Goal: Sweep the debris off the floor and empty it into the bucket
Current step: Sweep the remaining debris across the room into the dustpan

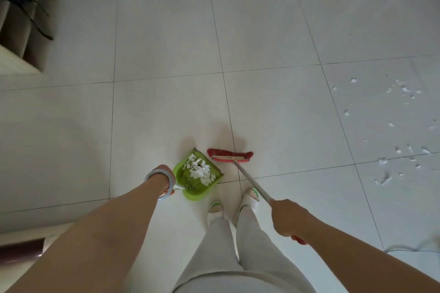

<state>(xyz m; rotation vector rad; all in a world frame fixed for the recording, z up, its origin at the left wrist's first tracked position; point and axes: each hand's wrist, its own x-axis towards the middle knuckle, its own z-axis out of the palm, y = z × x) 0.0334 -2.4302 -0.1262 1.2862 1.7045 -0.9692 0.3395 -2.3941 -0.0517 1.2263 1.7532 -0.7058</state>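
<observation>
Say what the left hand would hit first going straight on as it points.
The left hand would first meet the green dustpan, whose handle it grips; the red broom head lies beyond it, though depth is unclear.

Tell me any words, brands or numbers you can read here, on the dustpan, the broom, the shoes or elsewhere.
No text can be read anywhere.
Green dustpan and red broom: no lettering shows.
Shoes: green marks, too blurred to tell whether they are writing.
</observation>
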